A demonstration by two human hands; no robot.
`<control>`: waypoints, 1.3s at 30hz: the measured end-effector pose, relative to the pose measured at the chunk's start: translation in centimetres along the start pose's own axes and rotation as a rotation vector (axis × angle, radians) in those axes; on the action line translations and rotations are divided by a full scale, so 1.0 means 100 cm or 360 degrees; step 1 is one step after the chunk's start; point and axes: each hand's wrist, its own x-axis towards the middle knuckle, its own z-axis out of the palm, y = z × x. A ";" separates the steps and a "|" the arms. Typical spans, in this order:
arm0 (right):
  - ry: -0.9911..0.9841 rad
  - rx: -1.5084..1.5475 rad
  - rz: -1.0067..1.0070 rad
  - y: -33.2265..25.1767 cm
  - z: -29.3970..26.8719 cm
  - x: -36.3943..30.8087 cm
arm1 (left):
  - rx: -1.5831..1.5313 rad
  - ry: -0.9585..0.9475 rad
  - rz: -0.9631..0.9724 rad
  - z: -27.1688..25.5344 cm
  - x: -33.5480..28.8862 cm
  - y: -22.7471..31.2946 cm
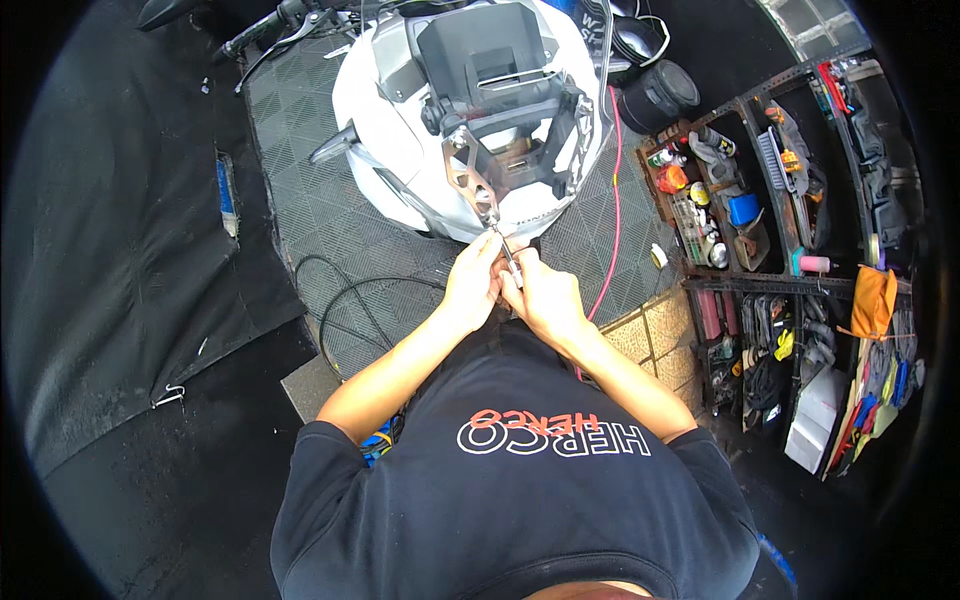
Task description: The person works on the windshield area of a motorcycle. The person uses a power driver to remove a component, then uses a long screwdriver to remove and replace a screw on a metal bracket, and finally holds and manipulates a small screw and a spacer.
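Right hand [548, 298] gripping slim tool [508, 254] | left hand [472, 282] near its tip, hold unclear | step, apparently: bracket [466, 180] fastening | next needs: steady alignment

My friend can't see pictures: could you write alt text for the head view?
A person's right hand grips a slim metal tool, the left hand close beside it, at a bronze-coloured bracket on a white motorcycle. Grey ridged matting lies underneath; a pink hose and a crowded storage rack are on the right.

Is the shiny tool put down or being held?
Held: the right hand grips the lower end of the shiny tool, with the left hand close beside it. Whether its tip touches the bracket, I cannot tell.
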 end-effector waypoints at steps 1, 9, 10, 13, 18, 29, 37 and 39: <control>0.0005 0.0005 -0.0010 0.001 0.001 0.000 | 0.0023 -0.0028 0.0055 0.000 0.001 -0.001; 0.0071 -0.0082 -0.0078 0.002 0.005 -0.001 | 0.0015 -0.0049 0.0022 -0.003 -0.002 0.001; 0.0071 -0.0076 -0.0057 0.002 0.005 -0.001 | 0.0076 -0.0048 0.0023 -0.003 -0.001 0.004; 0.0081 -0.0059 0.0001 -0.001 0.005 0.000 | 0.0091 -0.0114 -0.0096 -0.007 0.003 0.012; 0.0120 -0.0235 0.0131 -0.019 0.013 0.000 | 0.0169 -0.0207 -0.0311 -0.015 0.008 0.027; 0.0101 -0.0419 0.0818 -0.073 0.025 0.016 | 0.0097 -0.0429 -0.0819 -0.016 0.013 0.060; 0.0930 0.2469 0.1965 -0.072 0.027 0.025 | 0.0166 -0.0410 -0.0864 -0.018 0.016 0.062; 0.0927 0.2676 0.2055 -0.072 0.027 0.024 | 0.0230 -0.0449 -0.0815 -0.019 0.018 0.060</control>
